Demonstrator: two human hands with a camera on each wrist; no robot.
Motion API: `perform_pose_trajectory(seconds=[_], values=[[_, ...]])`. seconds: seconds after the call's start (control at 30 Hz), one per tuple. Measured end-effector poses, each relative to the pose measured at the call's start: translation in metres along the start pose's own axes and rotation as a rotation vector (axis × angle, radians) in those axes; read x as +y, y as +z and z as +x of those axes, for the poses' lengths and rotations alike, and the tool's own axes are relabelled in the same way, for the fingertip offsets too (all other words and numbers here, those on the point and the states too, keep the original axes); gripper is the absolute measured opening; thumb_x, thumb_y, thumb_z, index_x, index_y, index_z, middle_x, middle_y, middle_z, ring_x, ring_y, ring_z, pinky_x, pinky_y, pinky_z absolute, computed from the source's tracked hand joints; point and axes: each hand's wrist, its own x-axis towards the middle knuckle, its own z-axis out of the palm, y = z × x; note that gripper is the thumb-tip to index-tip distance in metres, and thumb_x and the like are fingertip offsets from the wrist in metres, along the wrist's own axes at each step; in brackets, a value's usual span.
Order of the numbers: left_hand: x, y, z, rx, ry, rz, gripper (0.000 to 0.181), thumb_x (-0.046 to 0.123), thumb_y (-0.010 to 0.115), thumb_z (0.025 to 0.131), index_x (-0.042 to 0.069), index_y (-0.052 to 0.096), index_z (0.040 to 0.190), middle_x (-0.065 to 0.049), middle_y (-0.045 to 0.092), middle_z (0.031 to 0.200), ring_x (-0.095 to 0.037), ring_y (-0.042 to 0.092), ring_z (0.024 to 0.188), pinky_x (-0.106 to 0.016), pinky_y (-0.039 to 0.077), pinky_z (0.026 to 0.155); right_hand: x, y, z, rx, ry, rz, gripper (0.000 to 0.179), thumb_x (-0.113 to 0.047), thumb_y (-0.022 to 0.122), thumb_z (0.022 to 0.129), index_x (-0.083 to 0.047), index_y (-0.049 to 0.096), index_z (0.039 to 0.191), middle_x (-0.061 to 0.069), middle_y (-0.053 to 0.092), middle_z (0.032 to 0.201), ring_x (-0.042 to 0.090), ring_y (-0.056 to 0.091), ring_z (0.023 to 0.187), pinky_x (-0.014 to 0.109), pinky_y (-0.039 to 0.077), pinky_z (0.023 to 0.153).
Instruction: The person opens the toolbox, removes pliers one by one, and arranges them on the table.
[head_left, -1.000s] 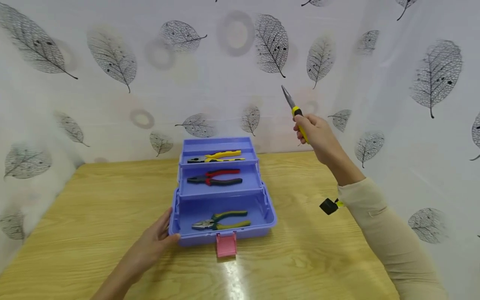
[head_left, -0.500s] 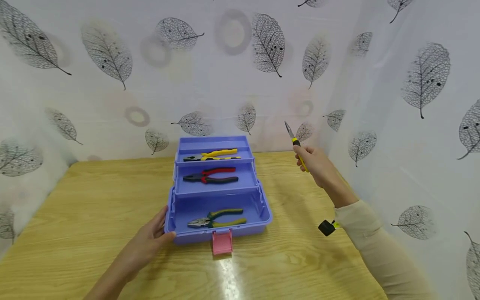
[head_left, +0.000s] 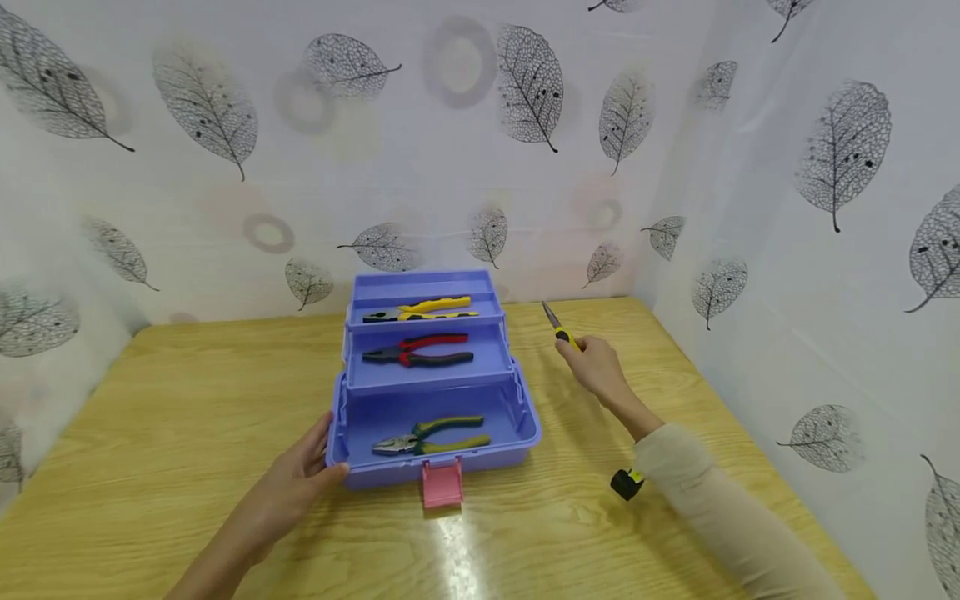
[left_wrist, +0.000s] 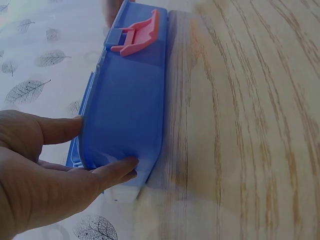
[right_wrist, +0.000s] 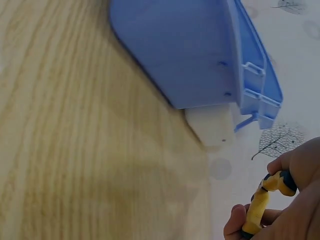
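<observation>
a: what's the left hand [head_left: 296,475] doing?
b: it grips the near left corner of the blue-purple toolbox [head_left: 510,457], thumb at the rim, fingers against the outside wall.
a: and the right hand [head_left: 596,367]?
b: clamped on the long-nose pliers [head_left: 558,331], well apart from the left one. the right wrist view shows the yellow handles between thumb and fingers.
a: where are those pliers, exactly?
b: out of the toolbox, to the right of its trays, with the metal nose pointing away from the person.
a: what lies inside?
b: green-and-yellow pliers [head_left: 418,442] in the deep bottom, red-and-black pliers [head_left: 405,357] in the middle tray, and yellow-and-black pliers [head_left: 444,304] in the upper one.
a: the pink latch [head_left: 442,486]?
b: it sticks out at the front, toward the person.
a: anything around all that?
b: the toolbox sits on a wood-grain table [head_left: 225,400], with a pale leaf-print curtain [head_left: 427,167] behind. a beige sleeve [head_left: 690,475] covers the right forearm, and a small black block [head_left: 624,485] shows beside its cuff.
</observation>
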Motion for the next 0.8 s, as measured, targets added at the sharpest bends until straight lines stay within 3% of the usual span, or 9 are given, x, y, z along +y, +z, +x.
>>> perform_pose_trajectory(seconds=[0.33,0.63,0.8], values=[[0.001,-0.001,-0.003,-0.003,0.020,0.007,0.084,0.013,0.057,0.106,0.002,-0.003,0.164,-0.029,0.011,0.166,-0.049,0.029,0.147,-0.055,0.032,0.117,0.008,0.037,0.001,-0.038,0.024,-0.173,0.033,-0.030,0.060,0.100,-0.001,0.058,0.084,0.007,0.052,0.070,0.016,0.046,0.056,0.023,0.036,0.047],[0.000,0.001,-0.003,-0.003,0.027,0.004,0.085,0.014,0.057,0.106,0.003,-0.003,0.164,-0.029,0.012,0.166,-0.047,0.029,0.147,-0.052,0.033,0.116,0.008,0.047,0.008,-0.034,0.038,-0.226,0.034,-0.027,0.062,0.097,-0.007,0.050,0.072,0.005,0.045,0.067,0.018,0.043,0.057,0.026,0.035,0.046],[0.000,0.002,-0.003,0.000,0.018,0.008,0.084,0.013,0.058,0.106,0.003,-0.002,0.165,-0.028,0.013,0.167,-0.046,0.029,0.148,-0.051,0.033,0.116,0.007,0.049,0.009,0.000,0.027,-0.269,0.035,-0.025,0.063,0.095,-0.005,0.050,0.069,0.011,0.050,0.074,0.022,0.046,0.059,0.029,0.038,0.047]])
